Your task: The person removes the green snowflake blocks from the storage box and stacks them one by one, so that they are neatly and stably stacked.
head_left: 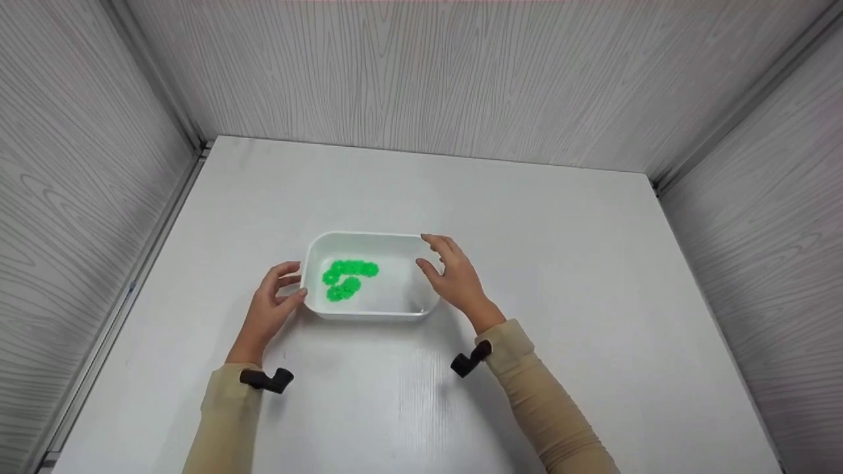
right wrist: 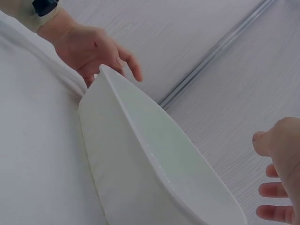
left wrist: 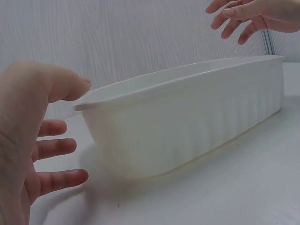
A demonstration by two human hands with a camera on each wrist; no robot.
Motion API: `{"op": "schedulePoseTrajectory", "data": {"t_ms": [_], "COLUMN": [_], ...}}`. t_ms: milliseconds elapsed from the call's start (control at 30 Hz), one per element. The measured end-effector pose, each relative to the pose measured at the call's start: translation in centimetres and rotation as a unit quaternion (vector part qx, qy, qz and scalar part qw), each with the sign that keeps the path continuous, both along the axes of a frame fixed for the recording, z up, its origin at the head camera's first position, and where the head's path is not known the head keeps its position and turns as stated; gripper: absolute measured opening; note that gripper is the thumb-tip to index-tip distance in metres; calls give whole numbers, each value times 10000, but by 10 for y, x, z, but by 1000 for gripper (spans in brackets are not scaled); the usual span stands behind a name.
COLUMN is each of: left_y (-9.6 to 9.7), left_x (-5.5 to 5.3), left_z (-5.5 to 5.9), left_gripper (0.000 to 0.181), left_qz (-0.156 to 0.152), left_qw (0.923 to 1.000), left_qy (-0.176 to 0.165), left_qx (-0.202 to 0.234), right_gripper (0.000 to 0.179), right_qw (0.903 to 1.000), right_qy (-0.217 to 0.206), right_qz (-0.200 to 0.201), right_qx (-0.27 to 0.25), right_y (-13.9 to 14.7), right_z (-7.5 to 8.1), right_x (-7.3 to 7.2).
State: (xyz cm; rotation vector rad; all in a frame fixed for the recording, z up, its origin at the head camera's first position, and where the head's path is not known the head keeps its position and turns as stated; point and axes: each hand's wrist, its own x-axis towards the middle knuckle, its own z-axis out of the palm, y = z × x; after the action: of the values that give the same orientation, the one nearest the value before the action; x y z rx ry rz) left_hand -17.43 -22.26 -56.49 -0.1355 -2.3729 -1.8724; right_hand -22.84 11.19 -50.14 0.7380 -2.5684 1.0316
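A white rectangular plastic tub (head_left: 395,289) with rounded corners stands on the table. Inside it, toward its left half, lie several small bright green pieces with scalloped edges (head_left: 353,268). The left hand (head_left: 267,308) is at the tub's left end, its thumb tip (left wrist: 77,89) right at the rim and its other fingers spread beside the outer wall. Above the tub's right end hovers the right hand (head_left: 454,273), fingers apart and loosely bent, holding nothing. In the left wrist view the right hand (left wrist: 255,16) shows higher than the rim. The green pieces are hidden in both wrist views.
The white table (head_left: 573,263) is bounded by a pale wood-grain panel (head_left: 395,79) at the back and similar panels at left (head_left: 72,197) and right (head_left: 770,230). Black wrist devices (head_left: 267,380) sit on both beige sleeves (head_left: 227,421).
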Motion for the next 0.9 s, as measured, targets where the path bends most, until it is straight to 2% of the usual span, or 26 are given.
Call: {"op": "schedulePoseTrajectory", "data": {"t_ms": [233, 333, 567, 733, 900], "left_y": [6, 8, 8, 8, 6], "left_x": [10, 9, 6, 4, 5], "left_z": [20, 20, 16, 13, 10], "left_gripper": [45, 44, 42, 41, 39], "left_qz": [-109, -201, -340, -412, -436], "left_qw": [9998, 9989, 9958, 9934, 9923], "left_qy": [-70, -88, -81, -69, 23], "left_qx": [175, 413, 846, 1067, 1155], "right_gripper": [42, 42, 42, 40, 39], "right_qw": [9986, 9979, 9938, 9898, 9798], "right_qy": [-142, -249, -804, -1220, -1807], "right_qz": [453, 570, 736, 729, 672], "right_qx": [-228, -175, -223, 128, 535], "right_y": [-24, -33, -46, -52, -62], "right_z": [-6, -9, -16, -19, -24], "right_x": [-6, -10, -17, -22, -28]}}
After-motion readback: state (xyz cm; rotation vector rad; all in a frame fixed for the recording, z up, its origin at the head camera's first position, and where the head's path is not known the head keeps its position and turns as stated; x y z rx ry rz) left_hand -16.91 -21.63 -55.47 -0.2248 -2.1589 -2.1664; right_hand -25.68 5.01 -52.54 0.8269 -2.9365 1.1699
